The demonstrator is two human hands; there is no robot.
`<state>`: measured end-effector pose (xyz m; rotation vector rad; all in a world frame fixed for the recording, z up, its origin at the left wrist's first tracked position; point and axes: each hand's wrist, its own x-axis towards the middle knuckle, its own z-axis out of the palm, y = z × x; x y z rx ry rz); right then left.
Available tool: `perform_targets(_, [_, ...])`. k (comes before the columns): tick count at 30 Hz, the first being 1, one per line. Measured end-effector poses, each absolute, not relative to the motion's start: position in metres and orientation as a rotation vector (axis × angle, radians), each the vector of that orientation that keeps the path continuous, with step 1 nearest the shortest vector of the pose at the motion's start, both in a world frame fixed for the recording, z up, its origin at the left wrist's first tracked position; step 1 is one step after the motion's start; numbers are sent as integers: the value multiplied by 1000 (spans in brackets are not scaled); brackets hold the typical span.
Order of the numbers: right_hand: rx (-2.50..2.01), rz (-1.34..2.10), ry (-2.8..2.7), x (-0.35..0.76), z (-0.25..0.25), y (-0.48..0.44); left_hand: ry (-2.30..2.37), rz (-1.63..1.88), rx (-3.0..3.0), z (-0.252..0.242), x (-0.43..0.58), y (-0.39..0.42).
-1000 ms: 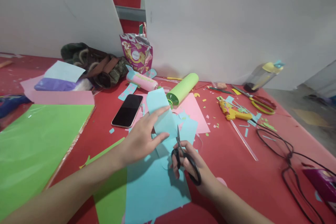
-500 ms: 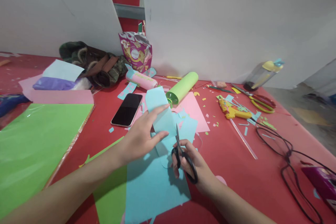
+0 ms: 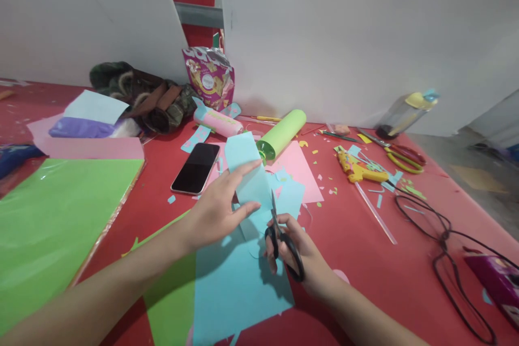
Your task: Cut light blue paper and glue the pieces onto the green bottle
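Note:
My left hand (image 3: 227, 205) holds a light blue piece of paper (image 3: 251, 189) between thumb and fingers, raised over the table. My right hand (image 3: 295, 248) grips black-handled scissors (image 3: 274, 221), thumb and fingers in the loops. Their blades point up and away, at the right edge of the held paper. Beneath both hands lies a larger blue sheet (image 3: 239, 286), partly over a green sheet (image 3: 172, 292). Just beyond the held paper are a green paper-wrapped bottle (image 3: 284, 134) and a pink sheet (image 3: 302, 173) with blue offcuts on it.
Left of my hands lie a phone (image 3: 195, 168) and a stack of green paper (image 3: 60, 227). At right are a yellow glue gun (image 3: 359, 168) with a looping black cord (image 3: 444, 238), red-and-yellow-handled scissors (image 3: 405, 157) and a bottle (image 3: 405, 113). A snack bag (image 3: 208, 78) stands by the white panel.
Both hands keep nearly the same pose, with the paper and scissors still in them. The view has shifted very slightly.

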<state>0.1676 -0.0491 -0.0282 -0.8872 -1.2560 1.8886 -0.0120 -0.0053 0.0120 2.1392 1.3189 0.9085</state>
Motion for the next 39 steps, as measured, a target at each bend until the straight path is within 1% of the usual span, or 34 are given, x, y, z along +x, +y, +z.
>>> perform_targets(8, [-881, 1879, -1268, 169, -27, -50, 1321, 856, 2134, 16, -11, -6])
perform_targets(39, [-880, 1853, -1272, 168, -33, -49, 1251, 848, 2081, 16, -12, -5])
